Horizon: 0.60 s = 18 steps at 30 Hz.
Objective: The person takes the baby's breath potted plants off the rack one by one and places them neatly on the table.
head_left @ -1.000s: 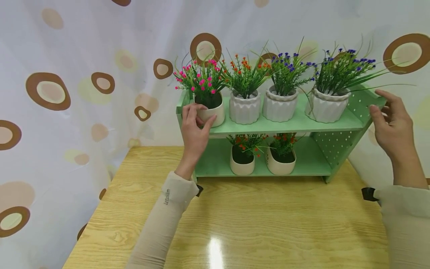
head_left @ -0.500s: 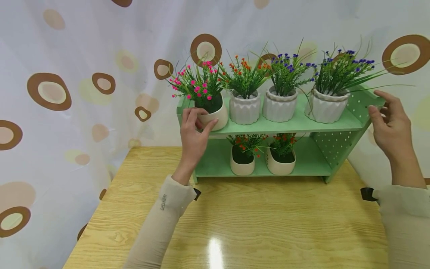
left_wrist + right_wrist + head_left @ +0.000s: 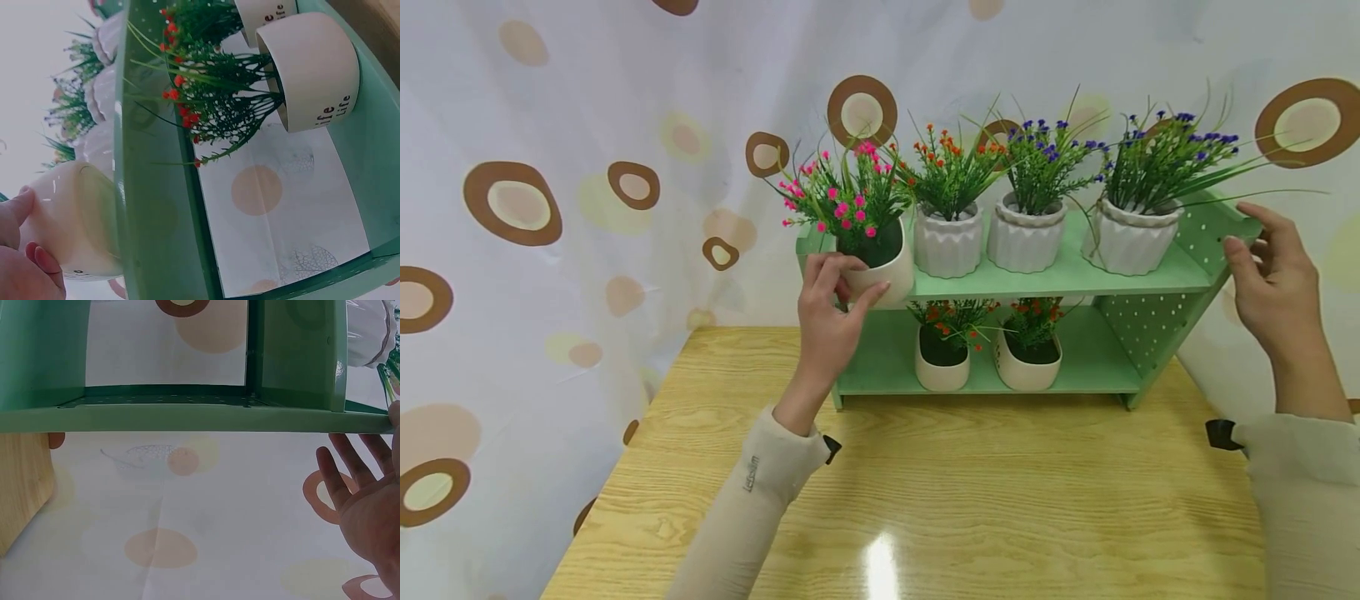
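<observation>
Left hand (image 3: 829, 321) grasping cream pot (image 3: 891, 279), thumb and fingers on its wall. Pot sits at the 9 o'clock end of the green shelf (image 3: 1071, 275), by the upper tier's front edge; cannot tell if its base touches the board. Pink flowers (image 3: 846, 204) fill it. Small dark mark near its base in left wrist view, unreadable.

Right hand (image 3: 1277, 287) at shelf's 3 o'clock, pinching the upper corner of the end panel (image 3: 1150, 325), thumb one side, fingers other.

White ribbed pots (image 3: 1026, 237), three, upper tier, at shelf's 10, 12 and 2 o'clock: orange flowers in the first, purple in the other two. Lower tier: two cream pots with red flowers, about 7 and 6 o'clock.

Writing: nearer lower pot (image 3: 319, 75) in left wrist view has black print, "ife" over "Life", first word cut off by the curve. Pot behind it shows part of similar print. Left sleeve (image 3: 722, 525) has small dark lettering, seems to start "Le", rest unclear. Wood-grain table (image 3: 1000, 483) under shelf, circle-patterned backdrop (image 3: 625, 83) behind.
</observation>
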{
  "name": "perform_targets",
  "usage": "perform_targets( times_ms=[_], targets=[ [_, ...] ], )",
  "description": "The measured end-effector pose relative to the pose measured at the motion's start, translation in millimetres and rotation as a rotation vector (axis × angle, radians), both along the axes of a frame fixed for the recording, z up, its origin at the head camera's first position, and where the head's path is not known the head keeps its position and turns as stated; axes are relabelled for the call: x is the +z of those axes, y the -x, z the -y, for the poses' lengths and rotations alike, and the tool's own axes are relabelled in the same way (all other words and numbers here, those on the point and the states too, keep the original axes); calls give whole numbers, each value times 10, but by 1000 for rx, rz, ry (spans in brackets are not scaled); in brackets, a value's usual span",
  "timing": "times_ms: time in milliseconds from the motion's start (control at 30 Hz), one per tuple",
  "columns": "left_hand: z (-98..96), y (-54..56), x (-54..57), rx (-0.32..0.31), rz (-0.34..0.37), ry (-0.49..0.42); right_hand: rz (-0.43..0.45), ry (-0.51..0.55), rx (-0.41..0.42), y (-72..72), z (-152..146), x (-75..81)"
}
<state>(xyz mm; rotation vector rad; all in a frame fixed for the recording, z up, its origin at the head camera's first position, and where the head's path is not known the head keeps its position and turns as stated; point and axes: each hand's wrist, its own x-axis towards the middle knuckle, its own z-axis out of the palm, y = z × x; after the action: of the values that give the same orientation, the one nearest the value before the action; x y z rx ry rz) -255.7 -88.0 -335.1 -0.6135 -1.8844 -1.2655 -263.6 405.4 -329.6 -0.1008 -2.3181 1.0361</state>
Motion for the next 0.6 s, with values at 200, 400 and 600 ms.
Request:
perform_targets(
  times_ms=[200,400,600],
  targets=[
    [47,-185,-52,-42,-23,4,-6,-3,-8,0,3,3],
    [99,-371,-126,-47,-29,19,-3,2,-14,-6,16,9],
    [154,-542,-219,-34,-66,43,-4,10,-16,5,14,-3]
  ],
)
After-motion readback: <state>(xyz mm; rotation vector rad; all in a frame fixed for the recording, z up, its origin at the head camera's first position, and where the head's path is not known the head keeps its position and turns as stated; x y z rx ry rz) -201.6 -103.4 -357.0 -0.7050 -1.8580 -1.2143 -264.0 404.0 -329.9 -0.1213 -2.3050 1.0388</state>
